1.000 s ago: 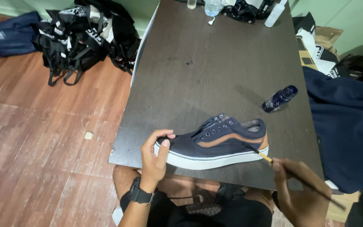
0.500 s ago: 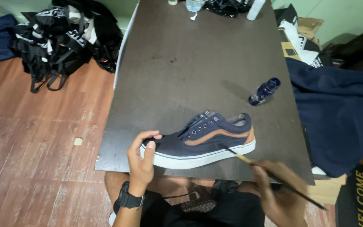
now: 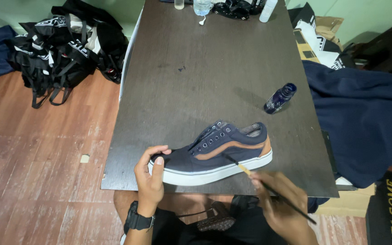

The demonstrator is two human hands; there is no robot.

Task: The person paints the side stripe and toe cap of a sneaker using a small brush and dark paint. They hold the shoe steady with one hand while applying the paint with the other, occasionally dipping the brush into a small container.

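A navy low-top sneaker (image 3: 216, 152) with a tan side stripe and white sole lies on its sole near the front edge of a dark wooden table (image 3: 205, 77). My left hand (image 3: 150, 174), with a black watch on the wrist, grips the toe of the sneaker. My right hand (image 3: 277, 204) holds a thin paintbrush (image 3: 259, 179) whose dark tip touches the sneaker's side near the tan stripe. A small dark blue bottle (image 3: 280, 98) stands open on the table to the right, behind the sneaker.
A navy cloth (image 3: 364, 118) drapes to the right of the table. Black bags (image 3: 60, 50) are piled on the wooden floor at left. Bottles and a glass (image 3: 203, 5) stand at the table's far edge. A second shoe (image 3: 212, 220) rests on my lap.
The view has shifted slightly, so the sneaker and hands sit a little left in frame. Both hands keep their holds; the brush tip stays at the sneaker's side.
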